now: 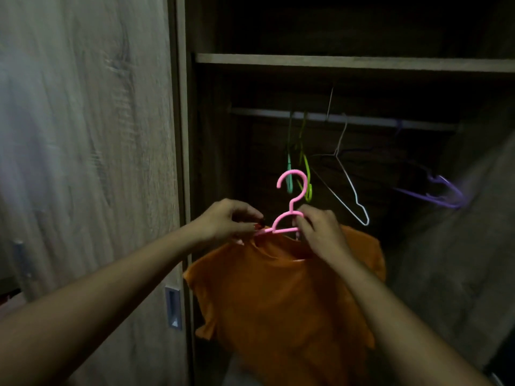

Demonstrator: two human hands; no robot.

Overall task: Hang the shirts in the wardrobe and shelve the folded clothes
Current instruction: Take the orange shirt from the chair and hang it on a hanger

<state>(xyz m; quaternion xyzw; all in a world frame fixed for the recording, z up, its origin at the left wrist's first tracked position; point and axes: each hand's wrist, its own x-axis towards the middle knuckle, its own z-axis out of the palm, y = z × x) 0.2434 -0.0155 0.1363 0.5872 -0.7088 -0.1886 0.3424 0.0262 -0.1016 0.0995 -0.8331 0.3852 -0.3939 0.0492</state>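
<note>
An orange shirt [278, 296] hangs from a pink plastic hanger [289, 207] in front of the open wardrobe. My left hand [228, 218] pinches the hanger's left arm and the shirt's collar. My right hand [320, 232] grips the hanger's right side just below the hook. The hook points up, well below the hanging rail [345, 119]. The hanger's lower bar is hidden inside the shirt.
Empty hangers hang on the rail: a teal one [289, 174], a lime one [306, 176], a white wire one [348, 185] and a purple one [437, 193]. A shelf [354, 62] runs above. A wooden sliding door [89, 162] with a recessed handle [173, 307] stands left.
</note>
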